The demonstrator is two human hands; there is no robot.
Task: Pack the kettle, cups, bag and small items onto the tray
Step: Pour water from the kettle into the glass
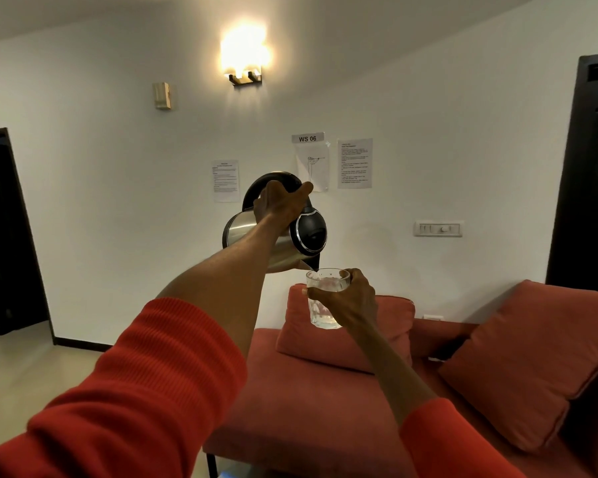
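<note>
My red sleeves [135, 391] fill the foreground, both arms raised over the red sofa [318, 401] w/ its cushions. R hand [349, 301] has fingers wrapped round a clear glass [325, 298], held upright, some water in it. L hand [280, 201] grips the black handle of the steel kettle [290, 236], tipped fwd, spout right at the glass rim. Behind: white wall w/ papers, a "WS 06" sign [308, 138], lit wall lamp [245, 56].

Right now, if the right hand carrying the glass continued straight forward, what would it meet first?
Probably the wall. The right hand holds the glass above the red cushion, under the kettle spout. Nothing else shows ahead, though depth is unclear.
</note>
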